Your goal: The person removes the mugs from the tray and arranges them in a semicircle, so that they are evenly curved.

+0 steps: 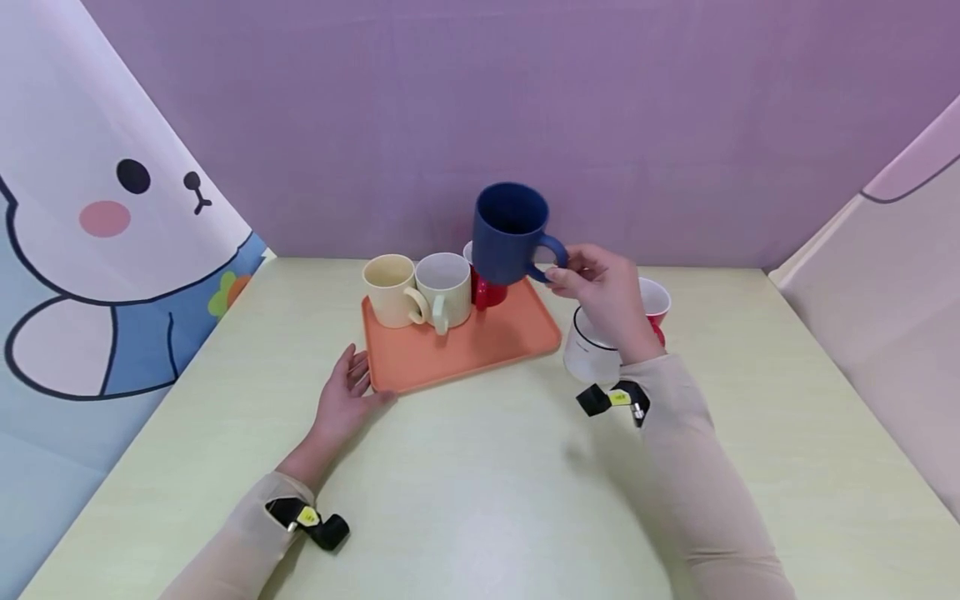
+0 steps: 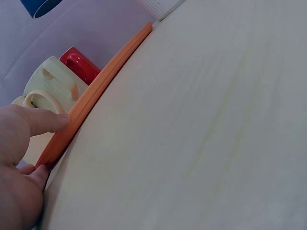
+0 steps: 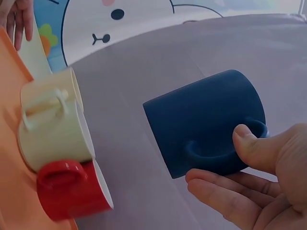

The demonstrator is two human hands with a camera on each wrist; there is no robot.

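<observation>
Above the back right of the orange tray (image 1: 495, 346), my right hand (image 1: 600, 287) holds a dark blue mug (image 1: 510, 233) by its handle. The mug is upright, its mouth facing up. In the right wrist view the thumb presses on the handle, with fingers on the other side. My left hand (image 1: 348, 396) grips the tray's near left corner, thumb at the front rim and fingers by the left side. On the tray stand a yellow mug (image 1: 390, 287), a pale ribbed mug (image 1: 448, 287) and a red mug (image 3: 72, 191), which the blue mug partly hides in the head view.
Right of the tray, a white mug (image 1: 588, 354) with a black rim stands on the pale table (image 1: 465, 492). Behind it is another red mug (image 1: 655, 302), partly hidden by my right hand. A purple backdrop (image 1: 405, 125) rises at the table's back edge.
</observation>
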